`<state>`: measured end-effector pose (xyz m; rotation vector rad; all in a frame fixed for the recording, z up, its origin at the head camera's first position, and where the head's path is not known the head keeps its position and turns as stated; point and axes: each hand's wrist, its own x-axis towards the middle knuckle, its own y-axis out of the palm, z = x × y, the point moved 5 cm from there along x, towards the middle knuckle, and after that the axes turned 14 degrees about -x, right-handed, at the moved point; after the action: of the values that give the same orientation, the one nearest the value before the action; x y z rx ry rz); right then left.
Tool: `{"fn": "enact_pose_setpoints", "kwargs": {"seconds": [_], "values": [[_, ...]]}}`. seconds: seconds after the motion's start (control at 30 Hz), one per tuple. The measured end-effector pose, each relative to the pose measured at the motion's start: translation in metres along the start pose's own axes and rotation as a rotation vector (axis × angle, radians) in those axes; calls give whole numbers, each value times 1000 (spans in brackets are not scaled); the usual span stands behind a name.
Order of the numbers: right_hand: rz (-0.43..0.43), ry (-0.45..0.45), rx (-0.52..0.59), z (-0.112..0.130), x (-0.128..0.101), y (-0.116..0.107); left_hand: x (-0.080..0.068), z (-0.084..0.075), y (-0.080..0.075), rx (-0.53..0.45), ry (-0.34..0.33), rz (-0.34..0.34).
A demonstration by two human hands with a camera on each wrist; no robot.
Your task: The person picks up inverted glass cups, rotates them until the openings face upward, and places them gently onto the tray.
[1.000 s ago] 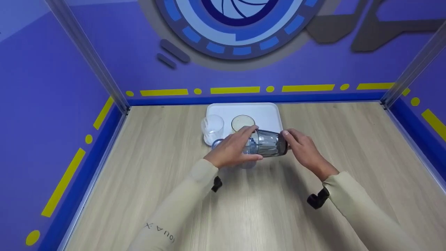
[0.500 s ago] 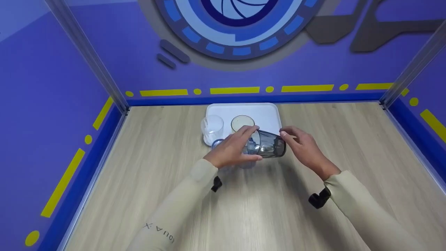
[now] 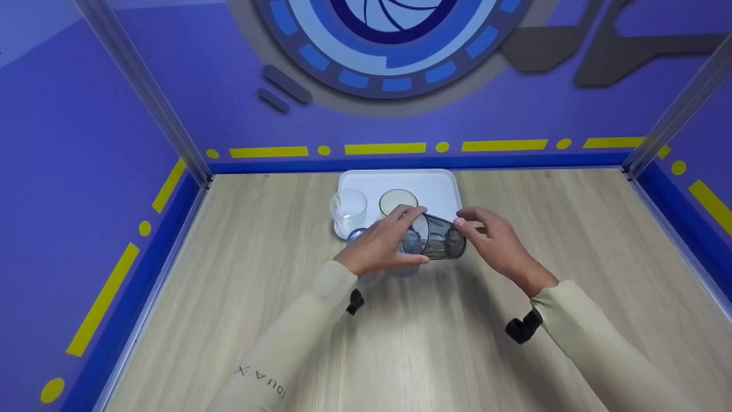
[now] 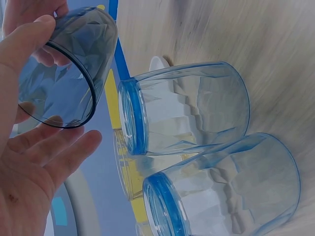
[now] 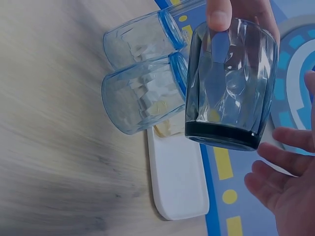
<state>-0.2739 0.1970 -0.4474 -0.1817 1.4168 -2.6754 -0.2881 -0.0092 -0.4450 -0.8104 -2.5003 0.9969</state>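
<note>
My left hand (image 3: 380, 243) grips a smoky grey glass tumbler (image 3: 446, 237) between thumb and fingers near its rim. The tumbler is tipped on its side above the table, its mouth toward my left palm and its dark, thick base (image 5: 221, 135) pointing right. By that base is my right hand (image 3: 503, 246), fingers spread loosely; in the right wrist view its fingers (image 5: 288, 167) are apart from the glass. Below my left hand, two clear glasses with blue rims, one (image 4: 192, 108) beside the other (image 4: 231, 191), stand upright on the table, partly hidden in the head view.
A white tray (image 3: 437, 189) lies at the back of the wooden table (image 3: 400, 355). On it are a clear cup (image 3: 350, 207) at the left and a yellowish-tinted glass (image 3: 398, 200) near the middle. Blue-purple panels (image 3: 274, 131) enclose the back and sides.
The tumbler has turned in my left hand, its mouth showing more toward the head camera and its base shifting slightly left. My right hand has edged left with it.
</note>
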Motion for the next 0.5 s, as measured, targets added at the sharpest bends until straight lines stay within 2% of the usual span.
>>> {"fn": "enact_pose_setpoints", "kwargs": {"seconds": [0.3, 0.5], "values": [[19, 25, -36, 6, -3, 3, 1, -3, -1, 8, 40, -6], [34, 30, -55, 10, -5, 6, 2, -6, -2, 52, 71, -14]]}}
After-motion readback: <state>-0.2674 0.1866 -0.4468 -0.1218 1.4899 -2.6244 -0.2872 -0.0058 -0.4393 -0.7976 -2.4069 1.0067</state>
